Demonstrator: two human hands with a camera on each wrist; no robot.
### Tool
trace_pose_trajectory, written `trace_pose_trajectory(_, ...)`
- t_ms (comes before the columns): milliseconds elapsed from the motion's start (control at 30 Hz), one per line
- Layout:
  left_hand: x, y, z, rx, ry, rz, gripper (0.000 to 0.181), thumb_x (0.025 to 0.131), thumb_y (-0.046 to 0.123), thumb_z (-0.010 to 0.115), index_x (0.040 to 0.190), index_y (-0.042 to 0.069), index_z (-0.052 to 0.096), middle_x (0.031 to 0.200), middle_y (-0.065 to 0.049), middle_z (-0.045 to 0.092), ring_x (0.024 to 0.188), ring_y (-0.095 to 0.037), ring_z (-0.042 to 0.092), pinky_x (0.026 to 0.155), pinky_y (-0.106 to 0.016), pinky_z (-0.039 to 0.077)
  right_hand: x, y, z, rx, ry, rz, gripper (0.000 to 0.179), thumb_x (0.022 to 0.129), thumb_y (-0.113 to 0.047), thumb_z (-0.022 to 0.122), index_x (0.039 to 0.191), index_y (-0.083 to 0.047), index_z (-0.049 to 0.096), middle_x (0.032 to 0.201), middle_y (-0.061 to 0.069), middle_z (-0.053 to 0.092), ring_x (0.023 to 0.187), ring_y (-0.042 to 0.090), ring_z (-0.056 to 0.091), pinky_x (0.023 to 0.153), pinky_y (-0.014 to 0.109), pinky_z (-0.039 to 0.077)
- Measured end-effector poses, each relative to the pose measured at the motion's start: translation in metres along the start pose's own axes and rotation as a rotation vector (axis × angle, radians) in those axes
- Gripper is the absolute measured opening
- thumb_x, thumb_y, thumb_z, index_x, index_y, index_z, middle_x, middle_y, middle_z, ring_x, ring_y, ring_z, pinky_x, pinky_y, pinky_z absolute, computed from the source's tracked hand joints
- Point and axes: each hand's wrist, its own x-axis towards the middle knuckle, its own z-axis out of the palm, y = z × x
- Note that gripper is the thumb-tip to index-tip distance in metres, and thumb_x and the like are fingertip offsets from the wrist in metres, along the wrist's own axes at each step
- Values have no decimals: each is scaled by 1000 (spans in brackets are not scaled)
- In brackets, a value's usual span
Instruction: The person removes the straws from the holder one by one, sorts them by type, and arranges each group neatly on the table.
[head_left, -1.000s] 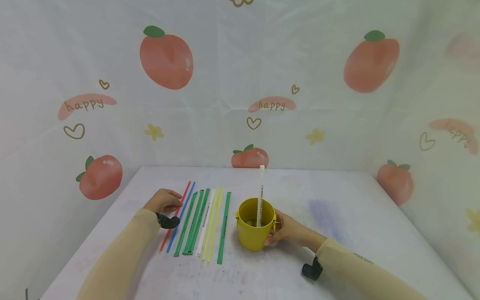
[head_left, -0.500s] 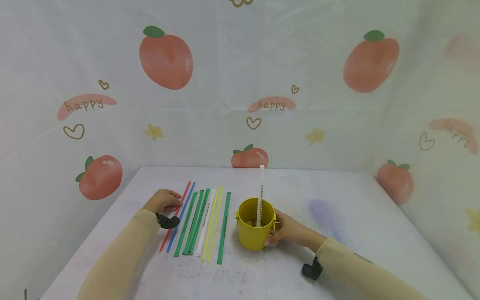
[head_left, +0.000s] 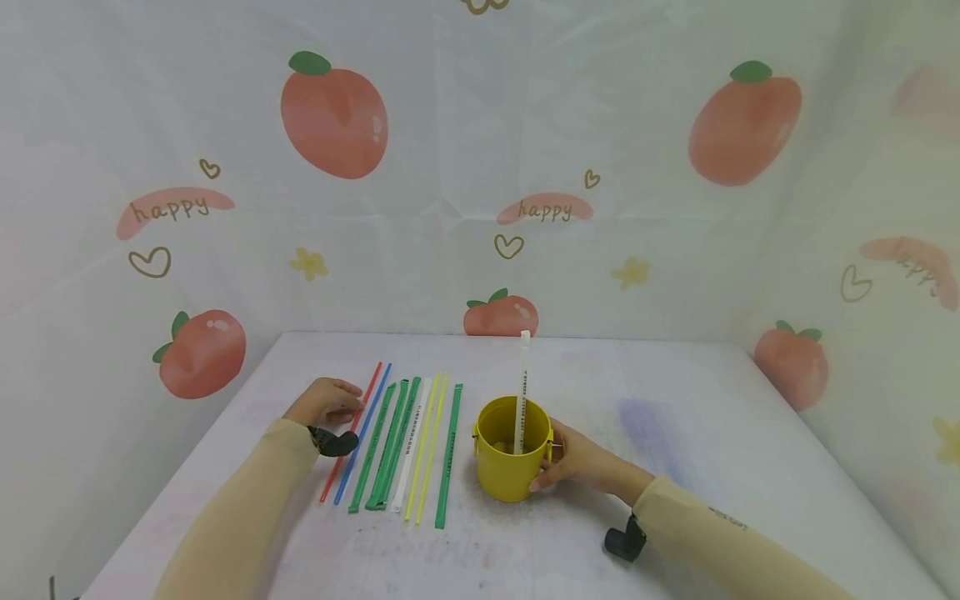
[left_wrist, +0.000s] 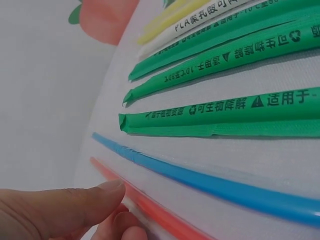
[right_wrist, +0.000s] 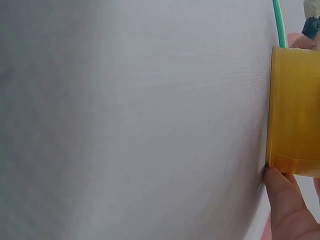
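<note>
My left hand (head_left: 326, 402) rests at the left end of a row of straws. Its thumb and fingertips reach the edge of a red straw (left_wrist: 142, 202), the fingers loosely curled. A blue straw (left_wrist: 200, 184) lies just beside the red one. My right hand (head_left: 573, 456) holds a small yellow bucket (head_left: 508, 479) low on its right side, thumb in front and the other fingers partly hidden behind. A straw in a white printed wrapper (head_left: 522, 392) leans upright in the bucket. Something tan shows at the bucket's bottom, too small to tell.
Between the hands lie green-wrapped straws (head_left: 386, 454), a white-wrapped straw (head_left: 412, 446), two yellow straws (head_left: 432, 446) and a separate green-wrapped straw (head_left: 448, 458) nearest the bucket. All lie roughly parallel on the white table (head_left: 600, 575). A printed curtain (head_left: 450, 125) surrounds it.
</note>
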Motion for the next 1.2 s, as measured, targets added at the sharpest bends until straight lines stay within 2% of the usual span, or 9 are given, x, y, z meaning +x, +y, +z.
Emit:
trace_pose_trajectory(167, -3, 2, -5, -23, -10, -4, 35, 81, 2, 66, 113, -7, 54, 88, -12, 62, 69, -17, 58, 63, -24, 52, 0, 0, 0, -5, -1, -3, 97, 65, -5, 83, 144, -14, 28, 138, 7, 42, 121, 25, 45, 103, 43, 35)
trace_pose_trajectory(367, -2, 3, -9, -6, -6, -3, 38, 85, 3, 63, 120, -7, 51, 92, -13, 61, 71, -17, 56, 66, -25, 52, 0, 0, 0, -2, -5, -1, 97, 65, -5, 83, 144, -14, 28, 138, 7, 43, 124, 27, 43, 105, 46, 32)
trace_pose_trajectory(533, -4, 6, -9, 15, -1, 38, 42, 86, 5, 62, 124, -8, 49, 94, -10, 60, 77, -17, 56, 70, -27, 50, -1, 0, 0, -7, -4, -2, 96, 65, -6, 84, 144, -14, 28, 139, 7, 42, 126, 28, 40, 105, 48, 30)
trace_pose_trajectory(733, -10, 19, -7, -3, -8, 71, 44, 86, 6, 62, 127, -5, 48, 104, -12, 57, 85, -19, 56, 77, -28, 52, 0, 0, 0, -2, -16, -15, 96, 65, -6, 83, 144, -14, 28, 139, 7, 42, 125, 27, 41, 105, 46, 32)
trace_pose_trajectory(867, -15, 31, -5, 1, -53, 140, 45, 89, 9, 60, 129, -5, 46, 112, -17, 55, 94, -25, 57, 83, -31, 51, 1, 1, -1, -8, -15, -18, 97, 65, -6, 83, 144, -15, 27, 140, 6, 41, 127, 27, 39, 106, 48, 29)
trace_pose_trajectory(1000, -24, 46, 0, -5, -111, 212, 45, 91, 14, 58, 130, -4, 45, 114, -15, 56, 101, -26, 57, 89, -35, 49, 1, 1, -1, -13, -9, -12, 97, 65, -6, 83, 144, -16, 28, 140, 5, 41, 128, 28, 37, 106, 49, 29)
trace_pose_trajectory(1100, -30, 58, 5, -18, -138, 250, 44, 91, 17, 59, 130, -1, 46, 112, -11, 56, 98, -21, 59, 91, -36, 48, 1, 0, -1, -2, -10, -9, 96, 65, -5, 83, 144, -15, 29, 140, 6, 41, 128, 28, 38, 105, 47, 32)
trace_pose_trajectory(1200, -36, 69, 12, -38, -169, 298, 43, 91, 16, 59, 130, 1, 46, 116, -13, 53, 98, -20, 58, 91, -35, 48, 0, 0, -1, 7, -11, -8, 97, 65, -4, 83, 144, -14, 28, 140, 6, 40, 127, 28, 38, 104, 45, 33)
